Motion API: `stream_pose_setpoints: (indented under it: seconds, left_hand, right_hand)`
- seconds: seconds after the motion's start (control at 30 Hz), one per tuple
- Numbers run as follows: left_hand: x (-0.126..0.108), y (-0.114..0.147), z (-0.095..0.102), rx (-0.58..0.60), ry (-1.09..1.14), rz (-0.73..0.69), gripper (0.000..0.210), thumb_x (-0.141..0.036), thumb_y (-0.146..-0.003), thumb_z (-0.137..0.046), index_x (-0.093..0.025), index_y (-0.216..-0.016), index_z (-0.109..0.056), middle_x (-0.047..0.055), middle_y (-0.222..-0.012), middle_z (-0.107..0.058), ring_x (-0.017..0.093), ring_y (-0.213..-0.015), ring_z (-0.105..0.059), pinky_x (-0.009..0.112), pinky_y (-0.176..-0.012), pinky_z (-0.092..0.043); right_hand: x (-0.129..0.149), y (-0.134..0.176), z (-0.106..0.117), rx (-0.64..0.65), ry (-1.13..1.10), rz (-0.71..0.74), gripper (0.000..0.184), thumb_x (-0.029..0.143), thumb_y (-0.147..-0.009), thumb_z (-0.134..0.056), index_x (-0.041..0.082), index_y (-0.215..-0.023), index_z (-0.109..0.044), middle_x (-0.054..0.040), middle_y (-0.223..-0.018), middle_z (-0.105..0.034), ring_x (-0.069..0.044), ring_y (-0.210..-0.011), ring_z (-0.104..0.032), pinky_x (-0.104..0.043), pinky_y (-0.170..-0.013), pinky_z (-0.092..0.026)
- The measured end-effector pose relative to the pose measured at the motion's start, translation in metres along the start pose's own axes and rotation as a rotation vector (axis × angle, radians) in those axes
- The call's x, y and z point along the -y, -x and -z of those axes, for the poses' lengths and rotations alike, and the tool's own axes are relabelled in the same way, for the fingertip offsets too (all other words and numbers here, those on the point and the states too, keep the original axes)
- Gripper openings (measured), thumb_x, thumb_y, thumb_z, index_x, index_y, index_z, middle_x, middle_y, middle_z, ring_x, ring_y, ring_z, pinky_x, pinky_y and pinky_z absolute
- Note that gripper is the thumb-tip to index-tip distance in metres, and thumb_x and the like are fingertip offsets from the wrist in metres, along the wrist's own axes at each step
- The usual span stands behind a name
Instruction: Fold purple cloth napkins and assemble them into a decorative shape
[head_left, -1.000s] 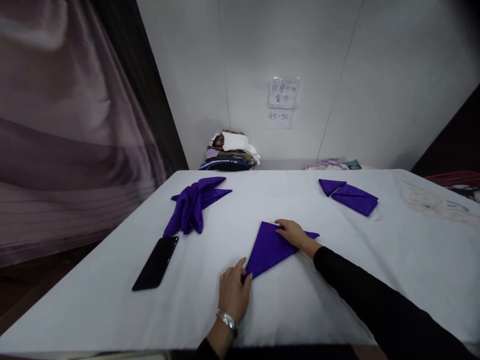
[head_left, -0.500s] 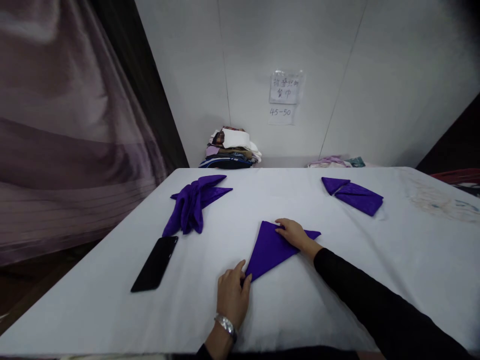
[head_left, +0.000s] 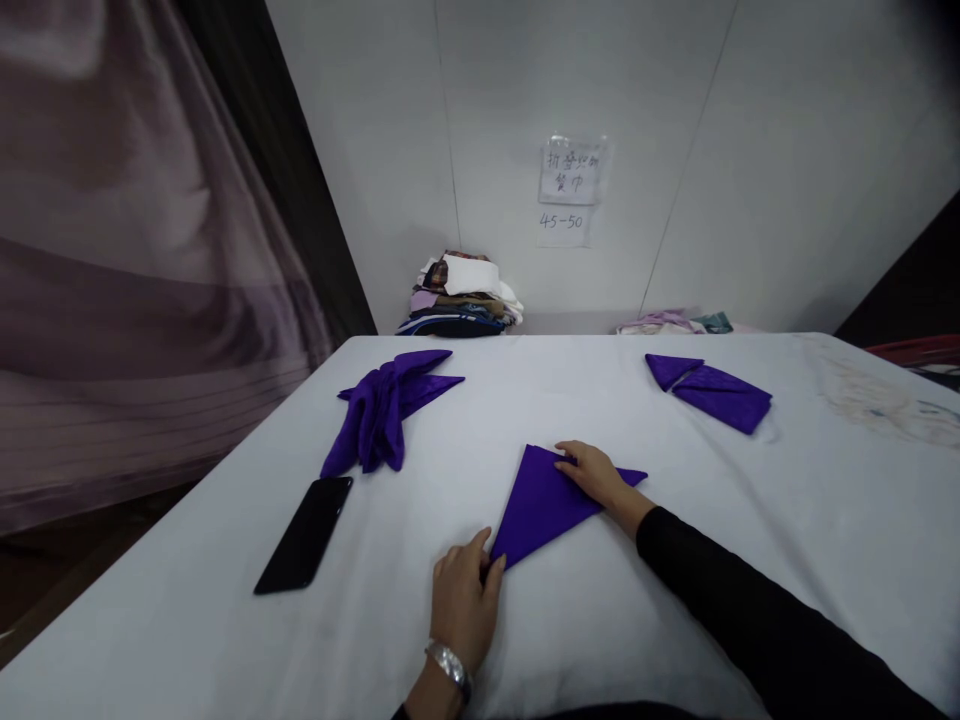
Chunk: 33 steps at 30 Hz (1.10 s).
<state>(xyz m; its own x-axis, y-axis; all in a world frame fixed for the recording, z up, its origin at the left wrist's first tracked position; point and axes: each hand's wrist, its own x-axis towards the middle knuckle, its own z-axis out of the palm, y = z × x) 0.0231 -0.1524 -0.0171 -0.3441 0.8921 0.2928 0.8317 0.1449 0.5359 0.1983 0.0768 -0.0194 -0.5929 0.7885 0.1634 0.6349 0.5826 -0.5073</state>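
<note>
A purple cloth napkin, folded into a triangle, lies on the white table in front of me. My left hand, with a silver bracelet at the wrist, pinches its near left corner between thumb and fingers. Across its far right part lies my right hand, fingers curled on the cloth and the thumb and forefinger closing at the upper edge. A pointed purple end sticks out to the right from beneath that hand. What the right hand's other fingers grip is hidden.
On the table, a gathered purple napkin lies left, above a black phone. Another folded purple napkin lies back right. Behind stand a pile of folded clothes and more cloths. Paper signs hang on the wall.
The view has shifted very slightly. Both hands keep their places on the folded napkin, and the things on the table have not moved.
</note>
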Motion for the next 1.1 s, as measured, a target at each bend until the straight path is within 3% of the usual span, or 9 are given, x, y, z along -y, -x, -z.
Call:
stream_pose_setpoints:
  seconds: [0.43,0.6,0.7,0.8,0.93,1.1]
  left_hand:
    - [0.002,0.002,0.012,0.085,-0.076,0.007,0.029,-0.022,-0.082,-0.044,-0.019,-0.108,-0.057,0.002,-0.077,-0.063,0.019,-0.076,-0.056,0.036,-0.074,-0.042]
    - [-0.035,-0.019,0.015,0.077,-0.109,-0.088,0.027,-0.026,-0.085,-0.041,-0.020,-0.107,-0.057,0.005,-0.094,-0.064,0.020,-0.090,-0.055,0.038,-0.081,-0.040]
    - [-0.067,-0.046,-0.004,0.112,-0.105,-0.247,0.032,-0.029,-0.088,-0.038,-0.019,-0.115,-0.052,0.007,-0.114,-0.059,0.020,-0.108,-0.049,0.040,-0.095,-0.035]
    - [-0.083,-0.070,-0.035,0.220,-0.195,-0.283,0.044,-0.034,-0.087,-0.039,-0.016,-0.126,-0.044,0.010,-0.135,-0.044,0.024,-0.127,-0.033,0.045,-0.105,-0.024]
    - [-0.074,-0.083,-0.068,0.351,-0.309,-0.239,0.063,-0.049,-0.086,-0.033,-0.007,-0.133,-0.035,0.015,-0.142,-0.032,0.027,-0.133,-0.020,0.045,-0.109,-0.015]
    - [-0.063,-0.082,-0.074,0.333,-0.362,-0.267,0.063,-0.049,-0.087,-0.026,-0.008,-0.134,-0.034,0.013,-0.144,-0.027,0.025,-0.135,-0.017,0.044,-0.109,-0.015]
  right_hand:
    - [0.003,0.003,0.000,-0.030,0.098,0.066,0.036,0.036,-0.085,-0.049,0.019,-0.116,-0.055,-0.0074,-0.100,-0.061,-0.020,-0.090,-0.057,-0.030,-0.079,-0.043]
    - [0.002,0.004,-0.001,-0.066,0.149,0.100,0.035,0.035,-0.085,-0.050,0.018,-0.116,-0.054,-0.0085,-0.099,-0.058,-0.021,-0.092,-0.053,-0.031,-0.079,-0.042]
    - [0.003,0.003,-0.001,-0.086,0.146,0.121,0.035,0.033,-0.085,-0.051,0.018,-0.117,-0.053,-0.0088,-0.102,-0.057,-0.021,-0.096,-0.051,-0.032,-0.083,-0.041]
    - [0.005,0.003,-0.001,-0.095,0.149,0.120,0.034,0.032,-0.086,-0.050,0.018,-0.117,-0.053,-0.0090,-0.105,-0.056,-0.021,-0.098,-0.049,-0.032,-0.086,-0.040]
    - [0.006,0.002,0.000,-0.096,0.166,0.121,0.035,0.034,-0.086,-0.050,0.018,-0.117,-0.052,-0.0091,-0.105,-0.056,-0.021,-0.098,-0.048,-0.032,-0.087,-0.039]
    - [-0.005,-0.002,0.008,-0.062,0.187,0.135,0.036,0.039,-0.088,-0.045,0.019,-0.118,-0.052,-0.0083,-0.107,-0.057,-0.020,-0.099,-0.049,-0.032,-0.089,-0.037]
